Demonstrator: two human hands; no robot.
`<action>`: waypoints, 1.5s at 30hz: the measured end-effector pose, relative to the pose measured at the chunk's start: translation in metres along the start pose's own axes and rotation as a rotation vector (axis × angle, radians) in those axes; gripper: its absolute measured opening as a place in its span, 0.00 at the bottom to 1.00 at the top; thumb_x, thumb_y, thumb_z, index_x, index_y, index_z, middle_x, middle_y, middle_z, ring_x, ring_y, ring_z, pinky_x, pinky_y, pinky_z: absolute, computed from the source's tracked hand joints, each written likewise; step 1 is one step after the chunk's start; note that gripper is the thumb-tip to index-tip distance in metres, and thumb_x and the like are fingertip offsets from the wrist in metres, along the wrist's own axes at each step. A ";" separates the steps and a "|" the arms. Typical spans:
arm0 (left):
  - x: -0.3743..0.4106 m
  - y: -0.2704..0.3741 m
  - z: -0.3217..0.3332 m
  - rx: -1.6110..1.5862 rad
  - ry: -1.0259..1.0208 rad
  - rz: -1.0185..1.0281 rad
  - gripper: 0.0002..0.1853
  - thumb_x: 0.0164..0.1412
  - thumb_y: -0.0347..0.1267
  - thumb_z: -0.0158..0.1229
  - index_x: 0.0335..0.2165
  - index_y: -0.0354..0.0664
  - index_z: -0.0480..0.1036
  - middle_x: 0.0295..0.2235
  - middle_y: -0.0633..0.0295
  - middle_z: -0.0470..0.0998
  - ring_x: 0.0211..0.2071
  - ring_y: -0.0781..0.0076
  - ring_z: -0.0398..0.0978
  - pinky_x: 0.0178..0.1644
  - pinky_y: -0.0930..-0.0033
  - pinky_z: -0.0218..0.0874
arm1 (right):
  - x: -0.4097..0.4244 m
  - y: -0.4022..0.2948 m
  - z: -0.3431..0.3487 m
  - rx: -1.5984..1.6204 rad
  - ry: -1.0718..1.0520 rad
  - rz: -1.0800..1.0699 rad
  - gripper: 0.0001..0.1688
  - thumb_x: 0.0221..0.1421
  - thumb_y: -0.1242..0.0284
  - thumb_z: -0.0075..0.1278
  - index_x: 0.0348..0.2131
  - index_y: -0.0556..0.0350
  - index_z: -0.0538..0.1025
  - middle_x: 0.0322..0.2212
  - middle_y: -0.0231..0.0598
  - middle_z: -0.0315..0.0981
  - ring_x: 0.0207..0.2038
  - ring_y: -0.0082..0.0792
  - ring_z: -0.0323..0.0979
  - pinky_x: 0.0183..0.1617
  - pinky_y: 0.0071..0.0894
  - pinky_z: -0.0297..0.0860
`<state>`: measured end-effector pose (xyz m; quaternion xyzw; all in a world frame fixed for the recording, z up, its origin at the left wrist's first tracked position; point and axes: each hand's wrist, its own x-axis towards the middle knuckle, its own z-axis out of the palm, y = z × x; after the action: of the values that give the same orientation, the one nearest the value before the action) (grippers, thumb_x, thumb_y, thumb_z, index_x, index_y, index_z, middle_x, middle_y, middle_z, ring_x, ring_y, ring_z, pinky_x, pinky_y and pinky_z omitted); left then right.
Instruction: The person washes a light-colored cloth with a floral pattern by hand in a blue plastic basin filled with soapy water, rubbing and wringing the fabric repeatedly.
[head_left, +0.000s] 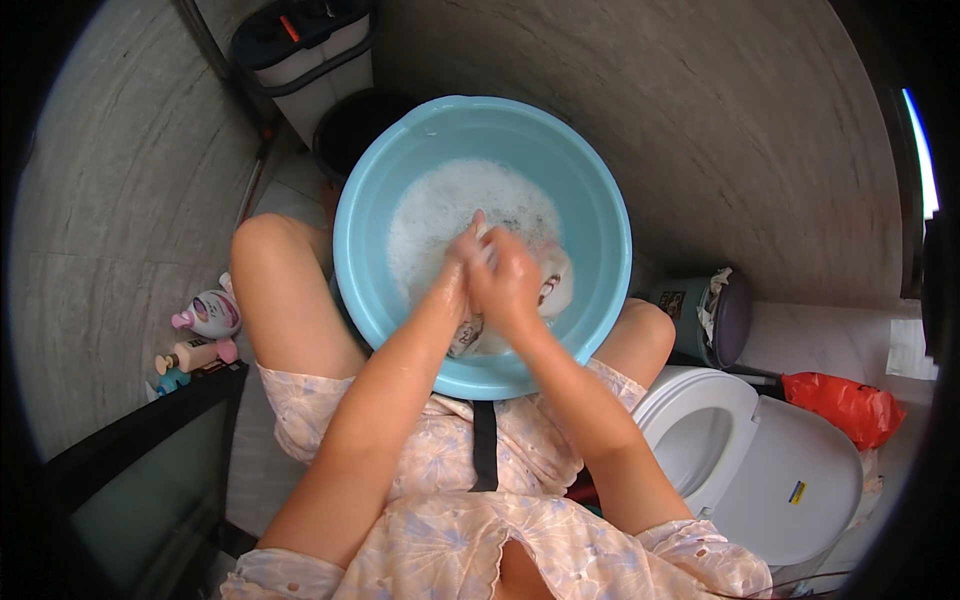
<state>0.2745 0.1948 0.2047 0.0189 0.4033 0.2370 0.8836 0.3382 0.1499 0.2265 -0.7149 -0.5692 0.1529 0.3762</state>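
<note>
A light-blue plastic basin (480, 112) sits before me between my knees, holding water topped with white suds (465, 187). My left hand (462, 259) and my right hand (508, 274) press together over the middle of it, slightly blurred. White wet cloth shows between the fingers, and both hands grip it. To the right of my right hand, a pale bulge of the cloth (556, 292) with a dark printed mark lies on the suds. Another printed fold (466, 337) hangs below my wrists, near the basin's front wall. The cloth's full shape is hidden.
A toilet (705, 450) with its lid raised stands at my right, near a red plastic bag (844, 409) and a waste bin (697, 315). Several pump bottles (195, 352) stand on the left. A mop bucket (315, 60) and a black bucket (360, 127) are behind the basin.
</note>
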 end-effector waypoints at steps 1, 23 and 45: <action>0.008 0.001 -0.011 -0.034 -0.054 -0.099 0.30 0.52 0.51 0.49 0.41 0.35 0.65 0.36 0.57 0.70 0.35 0.66 0.70 0.35 0.66 0.62 | -0.010 -0.012 -0.002 -0.016 -0.032 -0.063 0.16 0.52 0.65 0.44 0.24 0.62 0.69 0.20 0.55 0.67 0.26 0.56 0.65 0.29 0.43 0.60; 0.093 0.033 -0.064 0.716 0.531 0.807 0.17 0.49 0.40 0.54 0.35 0.40 0.70 0.35 0.54 0.72 0.35 0.64 0.71 0.37 0.66 0.62 | 0.089 0.130 0.024 0.392 -0.101 0.595 0.15 0.47 0.63 0.50 0.29 0.56 0.73 0.24 0.44 0.70 0.26 0.41 0.68 0.33 0.33 0.64; 0.118 0.027 -0.088 0.630 0.828 0.621 0.25 0.46 0.41 0.54 0.40 0.34 0.67 0.37 0.48 0.72 0.40 0.52 0.68 0.46 0.60 0.57 | 0.065 0.136 0.052 -0.544 -0.026 0.040 0.13 0.35 0.70 0.51 0.26 0.57 0.72 0.32 0.53 0.68 0.31 0.48 0.67 0.35 0.47 0.62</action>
<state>0.2666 0.2561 0.0689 0.3026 0.7400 0.3406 0.4948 0.4196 0.2202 0.1089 -0.7989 -0.5798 0.0110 0.1599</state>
